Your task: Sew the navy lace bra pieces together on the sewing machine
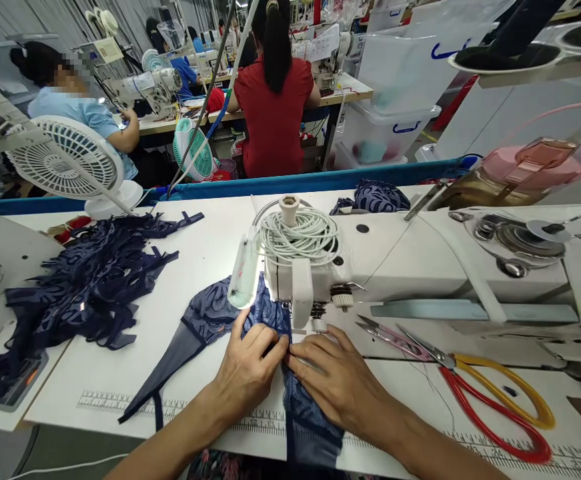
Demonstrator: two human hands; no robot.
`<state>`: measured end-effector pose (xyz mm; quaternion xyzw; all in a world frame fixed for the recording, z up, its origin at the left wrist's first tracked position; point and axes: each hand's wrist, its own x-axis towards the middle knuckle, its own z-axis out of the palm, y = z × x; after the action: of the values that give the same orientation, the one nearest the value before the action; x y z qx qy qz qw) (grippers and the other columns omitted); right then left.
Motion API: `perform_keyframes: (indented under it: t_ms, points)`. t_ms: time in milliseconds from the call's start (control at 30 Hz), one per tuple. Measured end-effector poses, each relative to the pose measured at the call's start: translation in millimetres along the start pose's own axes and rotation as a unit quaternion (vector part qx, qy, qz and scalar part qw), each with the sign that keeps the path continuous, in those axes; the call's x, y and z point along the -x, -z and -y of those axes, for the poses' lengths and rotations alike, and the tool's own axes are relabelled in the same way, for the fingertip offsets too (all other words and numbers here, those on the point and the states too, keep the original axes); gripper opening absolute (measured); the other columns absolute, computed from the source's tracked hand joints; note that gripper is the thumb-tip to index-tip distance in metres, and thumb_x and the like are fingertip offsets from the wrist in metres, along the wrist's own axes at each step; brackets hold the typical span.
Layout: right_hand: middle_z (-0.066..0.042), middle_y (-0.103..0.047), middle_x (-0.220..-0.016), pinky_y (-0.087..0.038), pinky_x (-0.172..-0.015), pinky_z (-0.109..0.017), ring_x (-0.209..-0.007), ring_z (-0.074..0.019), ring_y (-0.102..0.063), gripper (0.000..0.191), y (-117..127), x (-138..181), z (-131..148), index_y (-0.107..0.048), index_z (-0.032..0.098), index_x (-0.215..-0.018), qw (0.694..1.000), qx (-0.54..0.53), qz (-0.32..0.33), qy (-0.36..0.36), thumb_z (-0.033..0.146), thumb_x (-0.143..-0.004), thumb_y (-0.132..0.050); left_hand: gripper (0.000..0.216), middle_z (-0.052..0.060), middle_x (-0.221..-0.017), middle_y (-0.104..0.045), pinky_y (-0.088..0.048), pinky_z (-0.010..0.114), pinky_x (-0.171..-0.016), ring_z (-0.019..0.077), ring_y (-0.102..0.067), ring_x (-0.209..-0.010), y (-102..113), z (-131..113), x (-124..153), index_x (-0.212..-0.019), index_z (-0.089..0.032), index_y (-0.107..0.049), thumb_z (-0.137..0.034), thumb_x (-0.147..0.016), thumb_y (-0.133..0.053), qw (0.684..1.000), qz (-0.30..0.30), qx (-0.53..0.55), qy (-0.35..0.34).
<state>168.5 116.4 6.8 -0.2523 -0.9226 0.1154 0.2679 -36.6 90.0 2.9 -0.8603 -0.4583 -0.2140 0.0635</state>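
Observation:
A navy lace garment piece (pixel 215 303) lies spread under the head of a white sewing machine (pixel 390 250), with a plain strip reaching left and a lace part hanging toward me. My left hand (pixel 247 363) presses on the lace just left of the needle area, its thumb and index finger pinched on the fabric edge. From the other side, my right hand (pixel 343 380) holds the same edge, its fingertips close to my left thumb. The needle and presser foot are mostly hidden behind the machine head and my fingers.
Right of my hand lie large scissors (pixel 500 400) with red and yellow handles and small pink snips (pixel 395 340). A heap of navy lace pieces (pixel 95 280) lies left, near a white fan (pixel 65 160). A pink-lidded bottle (pixel 525 167) stands behind the machine. Two people sit ahead.

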Motion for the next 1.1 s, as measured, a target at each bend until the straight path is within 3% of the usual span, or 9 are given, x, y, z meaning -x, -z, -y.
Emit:
perform_keyframes:
  t_ms: [100, 167, 367, 467, 600, 900, 1100]
  points:
    - [-0.005, -0.068, -0.107, -0.031, -0.103, -0.043, -0.099, -0.0189, -0.057, 0.024, 0, 2, 1, -0.064, 0.020, -0.110, 1.000, -0.006, 0.003, -0.009, 0.012, -0.090, -0.053, 0.031, 0.012, -0.117, -0.066, -0.030, 0.058, -0.106, 0.0280, -0.054, -0.118, 1, 2, 4, -0.115, -0.015, -0.061, -0.007, -0.089, -0.047, 1.000, 0.026, 0.012, -0.004]
    - [-0.004, -0.068, -0.109, -0.029, -0.105, -0.044, -0.100, -0.0194, -0.057, 0.025, -1, 4, 1, -0.064, 0.021, -0.112, 1.000, -0.008, 0.002, -0.014, 0.013, -0.090, -0.053, 0.031, 0.012, -0.121, -0.065, -0.028, 0.059, -0.106, 0.0281, -0.053, -0.121, -1, 4, 6, -0.116, -0.016, -0.061, -0.008, -0.090, -0.047, 0.999, 0.031, 0.017, -0.002]
    - [-0.007, -0.066, -0.119, -0.029, -0.106, -0.046, -0.103, -0.0203, -0.057, 0.032, -2, 5, -1, -0.062, 0.022, -0.120, 1.000, 0.022, 0.013, -0.018, 0.013, -0.091, -0.050, 0.035, 0.012, -0.117, -0.067, -0.039, 0.051, -0.098, 0.0263, -0.056, -0.118, -10, 18, 5, -0.117, -0.019, -0.060, -0.006, -0.087, -0.048, 0.999, 0.012, 0.034, 0.001]
    - [-0.007, -0.063, -0.125, -0.029, -0.105, -0.047, -0.099, -0.0206, -0.058, 0.036, -2, 4, -4, -0.060, 0.021, -0.125, 0.999, 0.042, 0.028, -0.021, 0.014, -0.091, -0.051, 0.041, 0.012, -0.119, -0.065, -0.045, 0.043, -0.090, 0.0256, -0.057, -0.115, -13, 30, -5, -0.120, -0.018, -0.058, -0.004, -0.082, -0.052, 0.998, 0.041, 0.049, 0.003]
    - [-0.008, -0.063, -0.126, -0.031, -0.103, -0.048, -0.097, -0.0208, -0.059, 0.039, -2, 1, -7, -0.058, 0.021, -0.129, 0.997, 0.056, 0.040, -0.022, 0.014, -0.091, -0.050, 0.036, 0.009, -0.112, -0.066, -0.046, 0.043, -0.087, 0.0253, -0.060, -0.105, -11, 40, -19, -0.113, -0.019, -0.061, -0.005, -0.081, -0.050, 0.997, 0.067, 0.046, 0.003]
    - [-0.006, -0.065, -0.121, -0.027, -0.107, -0.048, -0.102, -0.0210, -0.057, 0.036, -3, 1, -5, -0.061, 0.022, -0.123, 0.999, 0.033, 0.030, -0.023, 0.013, -0.090, -0.050, 0.027, 0.006, -0.087, -0.066, -0.039, 0.048, -0.095, 0.0207, -0.061, -0.091, -4, 11, -8, -0.104, -0.014, -0.060, -0.001, -0.089, -0.043, 0.999, -0.030, -0.010, 0.022]
    - [-0.006, -0.067, -0.112, -0.026, -0.109, -0.048, -0.104, -0.0211, -0.056, 0.055, -1, 2, -5, -0.062, 0.021, -0.117, 0.999, 0.016, 0.038, -0.005, -0.002, -0.069, -0.050, 0.021, 0.002, -0.080, -0.065, -0.038, 0.045, -0.092, 0.0160, -0.058, -0.078, 1, 4, -11, -0.102, -0.018, -0.061, -0.006, -0.091, -0.047, 0.998, -0.045, 0.032, 0.043]
